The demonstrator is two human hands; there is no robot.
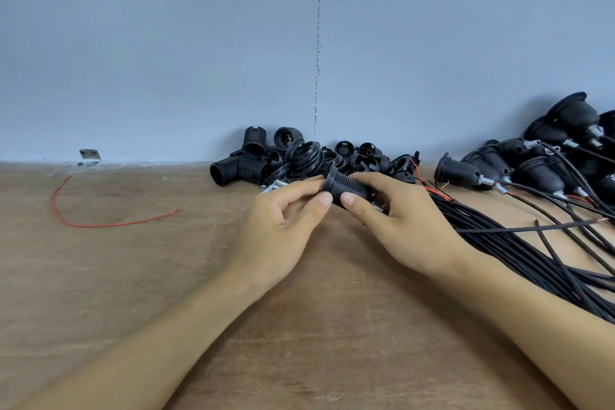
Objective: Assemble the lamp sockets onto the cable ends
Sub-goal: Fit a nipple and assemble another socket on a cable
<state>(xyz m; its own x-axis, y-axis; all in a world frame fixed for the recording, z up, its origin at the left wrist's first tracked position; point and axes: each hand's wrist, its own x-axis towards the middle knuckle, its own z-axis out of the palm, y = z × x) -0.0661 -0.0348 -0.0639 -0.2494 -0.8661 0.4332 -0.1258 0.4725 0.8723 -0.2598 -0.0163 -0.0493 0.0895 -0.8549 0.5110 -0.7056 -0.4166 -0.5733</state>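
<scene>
Head view, scanning left to right: a loose red wire (109, 226) is lying curved on the wooden bench (133, 293), well apart from everything else, with a small metal bracket (90, 156) sitting behind it at the foot of the wall (166, 43). A pile of loose socket parts (266, 160) is resting against the wall near centre. Just in front of it the left hand (283, 223) is pinching the flanged end of the lamp socket (349, 188), thumb and fingertips closed on the collar. The right hand (399, 226) is wrapping the threaded barrel, thumb on top and fingers curled behind, so each grip is closed on the same piece. The socket is being held just above the bench, between the hands. Its long axis is running from upper left to lower right, the flanged mouth pointing left toward the pile and a small metal fitting showing at the lower-right end. It is looking like light, rigid plastic; the ribbed barrel is probably giving good purchase, so taking it there and at the collar seems best, not by the thin wires. A cable bundle (515, 243) is fanning out to the right, limp and likely prone to tangling. Finished sockets (532, 170) are lying heaped at far right.
</scene>
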